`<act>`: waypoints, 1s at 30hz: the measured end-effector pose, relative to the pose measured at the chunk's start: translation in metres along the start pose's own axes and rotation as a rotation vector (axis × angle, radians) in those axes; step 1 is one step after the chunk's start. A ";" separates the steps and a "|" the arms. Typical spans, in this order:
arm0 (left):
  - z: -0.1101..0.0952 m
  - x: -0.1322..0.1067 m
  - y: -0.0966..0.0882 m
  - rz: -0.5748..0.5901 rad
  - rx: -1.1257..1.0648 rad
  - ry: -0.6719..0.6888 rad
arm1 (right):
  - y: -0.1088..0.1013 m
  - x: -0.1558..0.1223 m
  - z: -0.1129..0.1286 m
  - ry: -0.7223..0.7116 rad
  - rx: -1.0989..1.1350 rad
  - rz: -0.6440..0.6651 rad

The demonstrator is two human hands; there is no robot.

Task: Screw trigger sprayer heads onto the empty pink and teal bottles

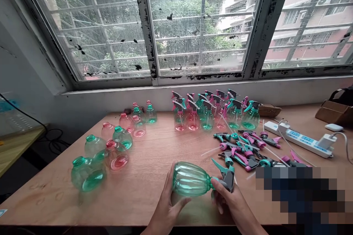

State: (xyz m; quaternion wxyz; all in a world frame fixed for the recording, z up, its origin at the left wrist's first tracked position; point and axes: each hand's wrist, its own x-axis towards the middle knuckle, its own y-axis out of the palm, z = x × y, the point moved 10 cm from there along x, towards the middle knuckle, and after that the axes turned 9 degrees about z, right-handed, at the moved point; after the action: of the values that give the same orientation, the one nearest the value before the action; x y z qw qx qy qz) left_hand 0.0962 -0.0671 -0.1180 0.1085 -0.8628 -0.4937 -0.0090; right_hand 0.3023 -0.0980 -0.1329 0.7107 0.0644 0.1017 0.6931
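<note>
A clear green bottle (191,179) lies sideways in the air just above the table, its neck pointing right. My left hand (168,198) cups the bottle's base, with the thumb below it. At the neck, my right hand (227,194) grips a teal and grey trigger spray head (227,176), which sits on the bottle's mouth. Whether the head is screwed tight cannot be seen. Beyond my right hand lies a pile of loose spray heads (248,148) in pink, teal and grey, some with white dip tubes.
Open green bottles (88,176) and pink bottles (117,156) stand at the left. Bottles with spray heads (207,115) stand in rows near the window wall. At the right are a power strip (300,139), a white plug cable and a brown box (335,110). A blurred patch covers the lower right.
</note>
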 end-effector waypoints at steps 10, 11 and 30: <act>-0.049 -0.025 -0.003 0.132 0.366 0.360 | 0.020 -0.017 -0.026 0.332 0.368 0.147; -0.055 -0.027 -0.007 0.118 0.372 0.370 | 0.020 -0.017 -0.025 0.321 0.387 0.143; -0.023 -0.023 -0.016 0.214 -0.318 -0.079 | 0.003 0.000 -0.003 0.000 -0.025 0.201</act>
State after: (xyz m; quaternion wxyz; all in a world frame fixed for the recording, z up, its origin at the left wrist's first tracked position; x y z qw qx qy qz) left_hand 0.0725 -0.0835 -0.0959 -0.0484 -0.9163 -0.3954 -0.0415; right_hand 0.2988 -0.0980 -0.1354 0.6384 0.0653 0.0861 0.7621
